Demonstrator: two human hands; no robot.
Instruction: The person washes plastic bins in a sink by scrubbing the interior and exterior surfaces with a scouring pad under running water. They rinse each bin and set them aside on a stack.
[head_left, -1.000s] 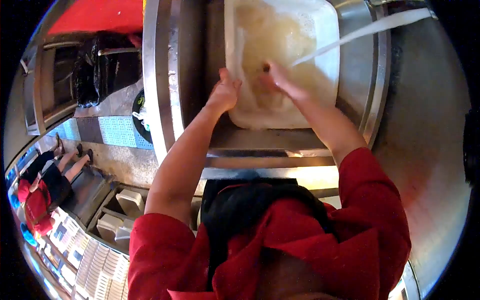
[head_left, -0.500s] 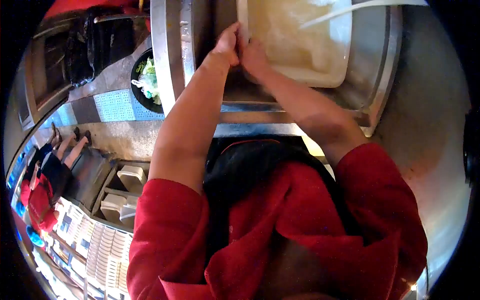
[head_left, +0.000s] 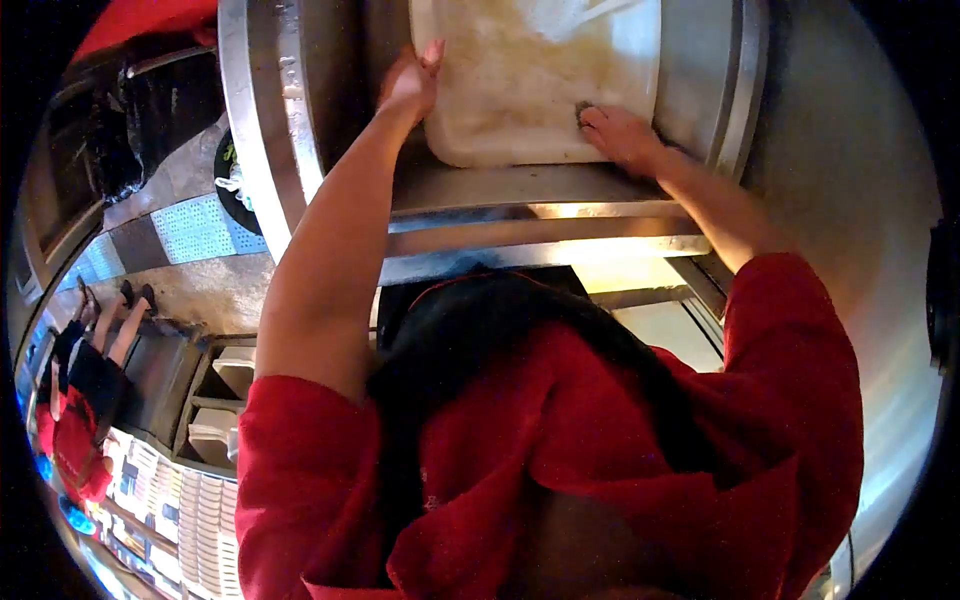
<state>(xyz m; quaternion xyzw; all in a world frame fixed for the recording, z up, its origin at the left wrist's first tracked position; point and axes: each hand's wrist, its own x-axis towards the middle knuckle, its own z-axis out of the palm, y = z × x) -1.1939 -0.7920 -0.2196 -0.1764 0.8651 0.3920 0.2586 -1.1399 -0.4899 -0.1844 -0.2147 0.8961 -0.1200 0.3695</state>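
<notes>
A large pale rectangular tub (head_left: pixel 540 135) lies in a metal sink (head_left: pixel 480 188), with brownish liquid or residue over its inner surface. My left hand (head_left: pixel 412 85) grips the tub's left rim, thumb on the inner side and fingers outside. Inside the tub, near its lower right corner, my right hand (head_left: pixel 618 135) is closed on a small dark scrubbing pad (head_left: pixel 582 112), pressed to the tub's surface. A pale stream reaches the tub from the upper right.
Beyond the sink's left edge stands a dark round bin (head_left: pixel 232 190) with green and white scraps. Black bags (head_left: pixel 165 120) hang at the upper left. Another person in a red shirt (head_left: pixel 72 440) is at the far left, near stacked pale containers (head_left: pixel 212 430).
My right hand has moved right, from beside my left hand at the tub's left rim to the inner lower right. The view has shifted, so the sink and tub appear further left.
</notes>
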